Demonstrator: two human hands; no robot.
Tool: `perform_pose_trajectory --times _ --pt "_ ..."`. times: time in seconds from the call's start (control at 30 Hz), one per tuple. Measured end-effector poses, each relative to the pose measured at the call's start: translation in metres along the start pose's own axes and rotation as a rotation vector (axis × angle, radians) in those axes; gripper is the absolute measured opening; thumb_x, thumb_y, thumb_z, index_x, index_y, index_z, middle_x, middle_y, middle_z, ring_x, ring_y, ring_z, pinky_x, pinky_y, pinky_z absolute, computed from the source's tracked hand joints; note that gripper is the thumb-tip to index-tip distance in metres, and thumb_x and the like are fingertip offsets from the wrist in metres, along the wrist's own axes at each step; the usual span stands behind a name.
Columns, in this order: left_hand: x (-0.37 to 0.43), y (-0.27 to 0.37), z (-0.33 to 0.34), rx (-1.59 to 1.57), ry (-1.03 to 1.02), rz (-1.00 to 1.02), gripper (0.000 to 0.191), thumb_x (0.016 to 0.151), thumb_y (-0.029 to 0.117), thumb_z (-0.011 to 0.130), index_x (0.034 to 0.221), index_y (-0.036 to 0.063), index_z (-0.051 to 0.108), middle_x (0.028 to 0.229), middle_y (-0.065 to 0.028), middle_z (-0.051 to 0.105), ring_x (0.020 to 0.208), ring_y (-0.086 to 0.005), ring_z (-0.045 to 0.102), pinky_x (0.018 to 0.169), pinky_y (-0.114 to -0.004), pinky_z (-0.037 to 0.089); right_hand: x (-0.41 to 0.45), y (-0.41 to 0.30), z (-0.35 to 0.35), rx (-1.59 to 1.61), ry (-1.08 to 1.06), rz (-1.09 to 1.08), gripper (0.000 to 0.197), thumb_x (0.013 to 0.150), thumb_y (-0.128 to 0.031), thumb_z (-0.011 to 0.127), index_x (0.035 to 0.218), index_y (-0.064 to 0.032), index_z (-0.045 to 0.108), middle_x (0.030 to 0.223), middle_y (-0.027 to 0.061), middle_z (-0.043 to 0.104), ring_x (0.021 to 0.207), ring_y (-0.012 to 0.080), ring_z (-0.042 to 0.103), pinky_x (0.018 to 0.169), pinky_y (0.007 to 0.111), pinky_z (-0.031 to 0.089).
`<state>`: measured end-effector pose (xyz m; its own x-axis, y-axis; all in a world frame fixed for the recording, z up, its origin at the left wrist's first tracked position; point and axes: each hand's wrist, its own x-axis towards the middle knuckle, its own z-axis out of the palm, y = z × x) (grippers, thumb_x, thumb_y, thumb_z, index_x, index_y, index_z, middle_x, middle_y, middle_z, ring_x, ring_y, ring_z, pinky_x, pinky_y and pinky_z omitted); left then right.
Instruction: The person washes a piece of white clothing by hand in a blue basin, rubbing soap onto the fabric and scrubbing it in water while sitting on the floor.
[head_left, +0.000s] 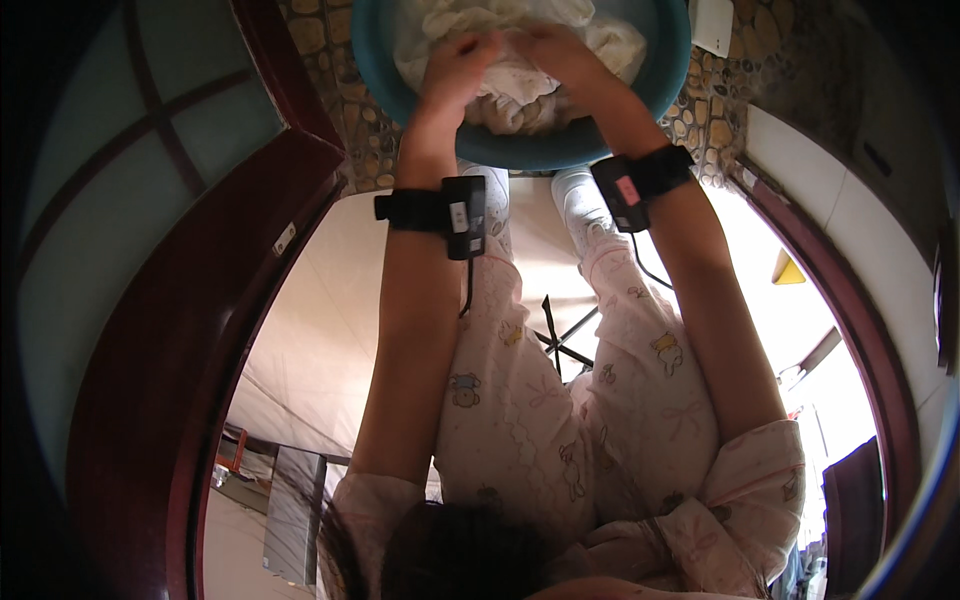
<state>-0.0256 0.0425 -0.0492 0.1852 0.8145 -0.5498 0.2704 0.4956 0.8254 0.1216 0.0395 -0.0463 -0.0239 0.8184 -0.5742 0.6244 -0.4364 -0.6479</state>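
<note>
Wet white cloth (517, 84) lies bunched in a round teal basin (544, 154) at the top of the view. My left hand (459, 71), fingers curled, grips the cloth from the left. Close beside it my right hand (553, 54) grips the same cloth from the right, its fingers slightly blurred. Folds of the fabric rise around and between both hands. Milky water shows along the basin's inner side. The far rim is cut off by the picture's edge.
The basin stands on a pebble-patterned floor (701, 124), just beyond my shoes (581, 195). A white object (711, 26) is right of it. A dark red door (187, 300) with glass panes stands left, a door frame (847, 322) right. Strapped devices (465, 217) with cables sit on my forearms.
</note>
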Motion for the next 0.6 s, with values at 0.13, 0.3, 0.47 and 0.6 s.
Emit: perform_pose_trajectory --times 0.13,0.3,0.47,0.6 --pt "-0.006 0.013 0.004 -0.531 0.049 -0.08 0.024 0.084 0.019 0.047 0.091 -0.0021 0.056 0.08 -0.008 0.058 0.073 -0.0119 0.055 0.062 -0.025 0.043 -0.014 -0.008 -0.004 1.0 -0.172 0.005 0.026 0.078 -0.026 0.053 0.088 -0.0029 0.059 0.079 0.0068 0.058 0.067 0.014 0.056 0.06 0.028 0.044" --pt "0.007 -0.014 0.005 -0.558 0.168 0.013 0.026 0.087 0.019 0.043 0.101 -0.0007 0.052 0.094 -0.0074 0.055 0.086 -0.0123 0.052 0.072 -0.025 0.042 -0.036 -0.045 0.005 0.423 0.015 -0.192 0.023 0.078 -0.024 0.051 0.087 -0.004 0.058 0.065 0.0136 0.056 0.066 0.0191 0.057 0.055 0.031 0.044" --pt "-0.016 0.026 0.023 -0.46 0.034 0.081 0.02 0.085 0.016 0.043 0.098 0.0022 0.051 0.089 -0.0043 0.053 0.079 -0.0108 0.051 0.067 -0.023 0.041 -0.016 -0.02 0.004 -0.024 0.381 -0.356 0.021 0.08 -0.023 0.046 0.086 -0.0043 0.053 0.065 0.0192 0.056 0.064 0.0369 0.054 0.054 0.042 0.045" --pt "-0.009 -0.004 0.005 -0.673 0.134 0.006 0.019 0.085 0.018 0.044 0.092 0.0028 0.053 0.082 -0.0036 0.053 0.073 -0.0108 0.05 0.062 -0.023 0.04 -0.04 -0.051 0.013 -0.082 0.417 -0.71 0.02 0.081 -0.024 0.045 0.082 -0.0045 0.051 0.064 0.0205 0.055 0.061 0.0392 0.053 0.055 0.045 0.044"
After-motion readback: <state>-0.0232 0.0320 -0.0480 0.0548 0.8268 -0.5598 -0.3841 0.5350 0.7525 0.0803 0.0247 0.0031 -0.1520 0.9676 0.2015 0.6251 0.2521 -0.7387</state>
